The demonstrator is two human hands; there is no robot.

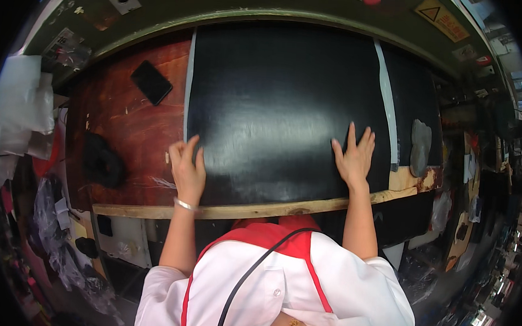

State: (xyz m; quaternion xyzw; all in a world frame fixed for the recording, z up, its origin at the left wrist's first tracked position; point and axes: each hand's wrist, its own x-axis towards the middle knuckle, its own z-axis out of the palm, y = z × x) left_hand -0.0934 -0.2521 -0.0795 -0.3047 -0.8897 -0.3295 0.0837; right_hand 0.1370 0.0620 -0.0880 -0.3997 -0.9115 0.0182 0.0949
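Observation:
A large black sheet (276, 104) with a dull sheen lies flat on the table in front of me. Pale strips border it: a left strip (189, 87) and a wider, slightly curled right strip (386, 93). At the lower left corner, my left hand (187, 169) is over the left strip's lower end, fingers loosely bent and apart, gripping nothing visible. My right hand (354, 160) rests with spread fingers on the sheet's right part, near the right strip. Whether the left fingertips press on the sheet, I cannot tell.
On the reddish-brown tabletop (111, 115) at left lie a black phone (152, 82) and a dark bundle (103, 160). A grey flat object (420, 147) sits at right. A wooden strip (258, 210) edges the near side; a green machine frame (270, 5) spans the back. Plastic bags (22, 106) hang far left.

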